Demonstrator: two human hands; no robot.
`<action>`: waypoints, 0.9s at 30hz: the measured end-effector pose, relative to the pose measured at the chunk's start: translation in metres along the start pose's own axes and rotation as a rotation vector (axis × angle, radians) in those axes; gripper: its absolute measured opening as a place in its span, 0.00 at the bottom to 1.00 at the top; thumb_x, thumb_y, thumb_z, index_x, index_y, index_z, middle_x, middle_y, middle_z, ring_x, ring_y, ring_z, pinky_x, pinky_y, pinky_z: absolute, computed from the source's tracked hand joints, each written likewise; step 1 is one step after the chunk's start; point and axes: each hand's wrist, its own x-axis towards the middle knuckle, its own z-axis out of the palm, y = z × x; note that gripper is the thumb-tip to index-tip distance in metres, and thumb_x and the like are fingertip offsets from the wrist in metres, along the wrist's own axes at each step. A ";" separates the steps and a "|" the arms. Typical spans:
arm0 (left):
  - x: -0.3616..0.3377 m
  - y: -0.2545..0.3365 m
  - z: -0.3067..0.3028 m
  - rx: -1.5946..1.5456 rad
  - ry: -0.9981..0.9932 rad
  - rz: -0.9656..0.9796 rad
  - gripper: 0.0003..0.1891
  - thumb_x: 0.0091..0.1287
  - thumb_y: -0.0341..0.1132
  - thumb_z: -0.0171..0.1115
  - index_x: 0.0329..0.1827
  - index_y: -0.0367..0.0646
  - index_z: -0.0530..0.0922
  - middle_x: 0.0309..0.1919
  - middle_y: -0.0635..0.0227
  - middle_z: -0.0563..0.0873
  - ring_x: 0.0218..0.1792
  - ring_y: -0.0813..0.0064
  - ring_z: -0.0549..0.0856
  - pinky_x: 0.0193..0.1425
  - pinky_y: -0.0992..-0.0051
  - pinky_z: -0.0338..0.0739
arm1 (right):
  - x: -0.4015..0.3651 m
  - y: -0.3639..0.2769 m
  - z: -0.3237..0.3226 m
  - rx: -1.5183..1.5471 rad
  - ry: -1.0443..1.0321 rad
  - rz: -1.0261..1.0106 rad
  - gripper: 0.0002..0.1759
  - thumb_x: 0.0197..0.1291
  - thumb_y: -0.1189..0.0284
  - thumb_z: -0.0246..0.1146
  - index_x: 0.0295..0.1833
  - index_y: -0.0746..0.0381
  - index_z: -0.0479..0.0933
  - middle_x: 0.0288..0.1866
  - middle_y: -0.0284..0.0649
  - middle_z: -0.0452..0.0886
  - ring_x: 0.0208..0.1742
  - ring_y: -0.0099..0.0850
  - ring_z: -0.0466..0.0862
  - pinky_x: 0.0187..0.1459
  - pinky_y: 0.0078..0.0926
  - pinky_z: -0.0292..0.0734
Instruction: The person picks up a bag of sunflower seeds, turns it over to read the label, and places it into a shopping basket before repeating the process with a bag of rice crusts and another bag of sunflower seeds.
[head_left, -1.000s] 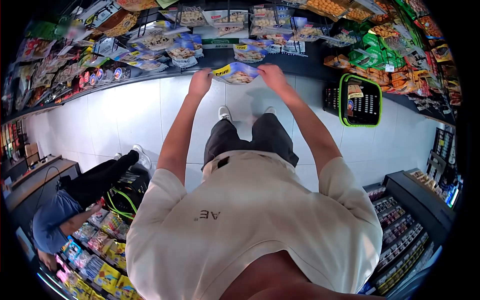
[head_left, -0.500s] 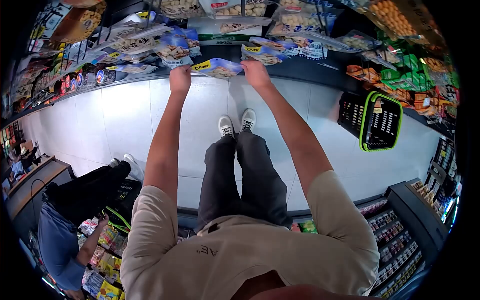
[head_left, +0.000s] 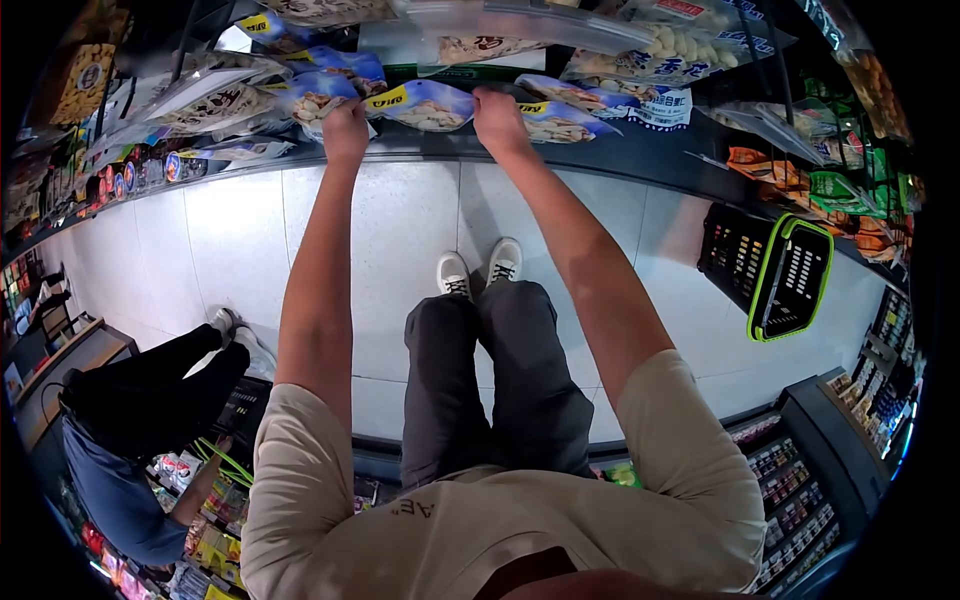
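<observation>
A blue and yellow snack bag (head_left: 432, 108) is stretched between my two hands at the front of the shelf. Its left corner is pinched in my left hand (head_left: 345, 132), whose fingers are closed. My right hand (head_left: 499, 122) grips the bag's right corner, also with closed fingers. Similar bags lie close by: one (head_left: 322, 98) beside my left hand and another (head_left: 562, 122) just right of my right hand. Clear bags of pale nuts (head_left: 690, 45) hang above and to the right.
A black basket with a green rim (head_left: 790, 275) stands on the tiled floor (head_left: 400, 215) at the right. Another person (head_left: 125, 480) is at the lower left beside a dark basket (head_left: 240, 408). The dark shelf edge (head_left: 640, 165) runs across in front of me.
My hands and the held bag are now nearer the shelf, among the other bags. The view has shifted, and the basket appears lower and further right. The other person's arm has moved.
</observation>
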 end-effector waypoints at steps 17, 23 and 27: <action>-0.024 0.021 -0.024 -0.226 -0.021 -0.006 0.18 0.53 0.29 0.58 0.48 0.38 0.74 0.34 0.53 0.82 0.37 0.55 0.82 0.41 0.67 0.75 | -0.036 -0.030 -0.043 0.251 -0.005 0.091 0.21 0.52 0.82 0.50 0.54 0.67 0.64 0.54 0.57 0.68 0.49 0.53 0.74 0.48 0.40 0.73; -0.185 0.018 -0.067 -0.213 -0.375 -0.205 0.16 0.56 0.35 0.58 0.45 0.35 0.75 0.40 0.49 0.81 0.44 0.51 0.79 0.49 0.63 0.73 | -0.179 -0.040 -0.109 0.344 0.079 0.246 0.09 0.51 0.79 0.58 0.40 0.65 0.73 0.32 0.50 0.77 0.37 0.49 0.77 0.39 0.39 0.73; -0.302 -0.004 -0.131 -0.081 -0.629 -0.243 0.15 0.56 0.35 0.55 0.42 0.36 0.76 0.38 0.51 0.81 0.43 0.53 0.80 0.48 0.62 0.74 | -0.297 -0.040 -0.171 0.227 -0.049 0.577 0.07 0.48 0.77 0.63 0.34 0.66 0.74 0.28 0.47 0.77 0.32 0.41 0.79 0.35 0.34 0.73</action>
